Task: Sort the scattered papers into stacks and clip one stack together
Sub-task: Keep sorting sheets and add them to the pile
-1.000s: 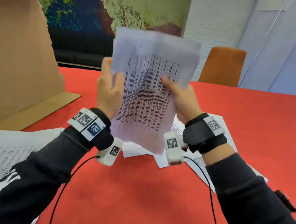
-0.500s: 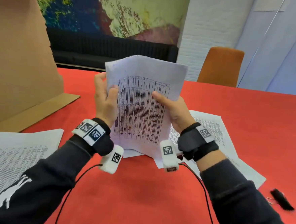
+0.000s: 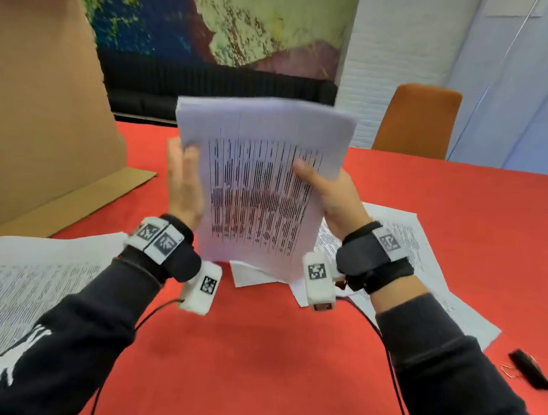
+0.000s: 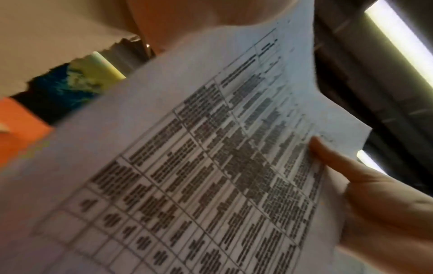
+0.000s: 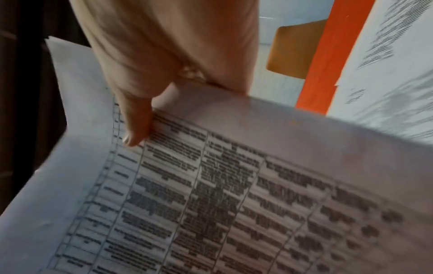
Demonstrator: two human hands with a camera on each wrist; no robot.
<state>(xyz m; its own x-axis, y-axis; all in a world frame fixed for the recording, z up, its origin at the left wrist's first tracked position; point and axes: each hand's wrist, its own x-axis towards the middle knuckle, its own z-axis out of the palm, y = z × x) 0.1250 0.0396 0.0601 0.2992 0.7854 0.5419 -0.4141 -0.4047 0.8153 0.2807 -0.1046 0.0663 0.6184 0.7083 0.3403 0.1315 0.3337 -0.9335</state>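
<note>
I hold a stack of printed table sheets (image 3: 261, 180) upright above the red table (image 3: 255, 368). My right hand (image 3: 328, 195) grips its right edge, thumb (image 5: 136, 120) on the front page and fingers behind. My left hand (image 3: 183, 184) lies flat against the stack's left edge with its fingers straight up. The wrist views show the stack (image 4: 211, 166) (image 5: 234, 204) close up and blurred. A black binder clip (image 3: 528, 371) lies on the table at the right, apart from both hands. Loose sheets (image 3: 255, 275) lie under the held stack.
Printed pages (image 3: 17, 286) lie at the near left, and more pages (image 3: 409, 249) spread out at the right. A large cardboard box (image 3: 31, 93) stands at the left. An orange chair (image 3: 415, 120) is behind the table's far edge.
The stack dropped toward the table half a second ago and is now raised again. My left hand went from gripping the left edge to lying flat against it.
</note>
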